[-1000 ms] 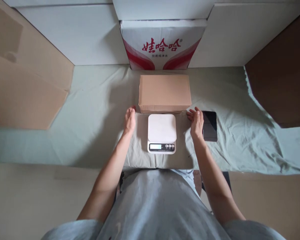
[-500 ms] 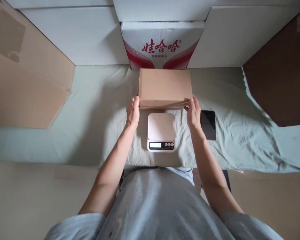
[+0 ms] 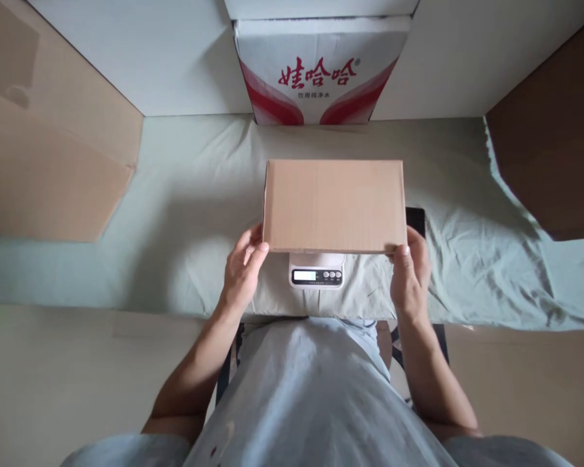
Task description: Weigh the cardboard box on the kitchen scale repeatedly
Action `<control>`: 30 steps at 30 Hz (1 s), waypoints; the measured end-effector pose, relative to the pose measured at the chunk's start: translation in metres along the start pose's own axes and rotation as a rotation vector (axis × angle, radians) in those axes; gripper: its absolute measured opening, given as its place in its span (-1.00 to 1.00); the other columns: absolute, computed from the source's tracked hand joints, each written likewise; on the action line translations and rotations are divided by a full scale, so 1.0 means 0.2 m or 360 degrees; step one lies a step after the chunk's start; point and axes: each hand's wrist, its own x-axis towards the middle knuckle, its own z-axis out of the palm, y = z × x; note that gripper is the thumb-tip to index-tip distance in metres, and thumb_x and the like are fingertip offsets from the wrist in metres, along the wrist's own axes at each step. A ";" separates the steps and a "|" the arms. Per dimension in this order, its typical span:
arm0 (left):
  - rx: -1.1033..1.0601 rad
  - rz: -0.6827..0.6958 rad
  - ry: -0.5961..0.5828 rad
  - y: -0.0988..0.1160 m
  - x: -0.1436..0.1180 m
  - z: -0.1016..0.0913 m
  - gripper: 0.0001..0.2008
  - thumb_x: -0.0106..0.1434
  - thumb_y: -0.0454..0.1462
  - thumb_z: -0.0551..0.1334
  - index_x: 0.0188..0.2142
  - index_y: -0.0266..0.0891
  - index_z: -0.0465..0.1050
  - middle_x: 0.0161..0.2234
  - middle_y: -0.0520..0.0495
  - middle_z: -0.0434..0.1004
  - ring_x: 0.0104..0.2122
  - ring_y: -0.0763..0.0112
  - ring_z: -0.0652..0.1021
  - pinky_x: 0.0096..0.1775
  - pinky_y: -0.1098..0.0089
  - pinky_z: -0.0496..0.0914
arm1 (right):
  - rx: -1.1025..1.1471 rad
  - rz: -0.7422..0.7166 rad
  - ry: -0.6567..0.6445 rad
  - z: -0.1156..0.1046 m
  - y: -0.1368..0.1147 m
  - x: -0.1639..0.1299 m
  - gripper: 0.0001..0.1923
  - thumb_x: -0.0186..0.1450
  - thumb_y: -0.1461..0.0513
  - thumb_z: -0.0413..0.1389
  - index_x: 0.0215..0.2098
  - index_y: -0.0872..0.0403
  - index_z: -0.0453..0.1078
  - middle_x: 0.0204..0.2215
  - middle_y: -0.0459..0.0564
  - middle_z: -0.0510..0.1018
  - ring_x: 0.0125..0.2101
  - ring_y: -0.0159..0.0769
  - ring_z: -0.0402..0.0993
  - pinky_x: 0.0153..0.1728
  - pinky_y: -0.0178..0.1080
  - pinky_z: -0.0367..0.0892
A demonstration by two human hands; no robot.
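Note:
A plain brown cardboard box (image 3: pixel 333 205) is held level over a small white digital scale (image 3: pixel 317 271), hiding the scale's platform; only its display and buttons show. My left hand (image 3: pixel 241 271) grips the box's near left corner. My right hand (image 3: pixel 411 275) grips the near right corner. I cannot tell whether the box rests on the scale or hovers just above it.
A dark phone (image 3: pixel 416 220) lies on the pale green cloth (image 3: pixel 185 194), mostly hidden behind the box's right edge. A white and red printed carton (image 3: pixel 318 71) stands at the back. Brown cardboard panels (image 3: pixel 43 149) flank both sides, white boards behind.
Both hands went from resting beside the scale to the box's ends, took hold of it and brought it toward me, over the scale. The phone became mostly covered.

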 end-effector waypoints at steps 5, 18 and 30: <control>0.0017 -0.0130 0.0034 -0.13 -0.08 -0.02 -0.56 0.27 -0.06 0.17 0.11 -0.11 0.36 0.12 -0.16 0.50 0.12 0.15 0.51 0.15 0.07 0.39 | -0.0095 0.0099 -0.0008 0.02 0.04 -0.11 -0.61 0.35 -0.03 -0.06 0.06 -0.14 0.34 -0.03 0.00 0.51 -0.02 -0.16 0.43 0.01 0.05 0.36; 0.0058 -0.0069 0.0160 -0.21 -0.09 -0.08 -0.49 0.30 0.03 0.09 0.16 -0.11 0.32 0.23 -0.16 0.36 0.26 0.13 0.33 0.25 0.07 0.25 | 0.0117 0.0149 0.0041 -0.04 0.12 -0.11 -0.49 0.34 -0.11 -0.12 0.14 -0.12 0.27 0.08 0.04 0.47 0.04 -0.13 0.45 0.07 0.12 0.31; 0.0202 -0.0094 0.0311 -0.24 -0.06 -0.17 -0.47 0.28 0.05 0.12 0.15 -0.11 0.36 0.20 -0.17 0.39 0.22 0.10 0.39 0.21 0.07 0.29 | 0.0227 0.0180 0.0207 -0.09 0.17 -0.06 -0.52 0.31 -0.10 -0.05 0.09 -0.10 0.34 0.00 0.05 0.53 -0.04 -0.18 0.52 0.03 0.05 0.32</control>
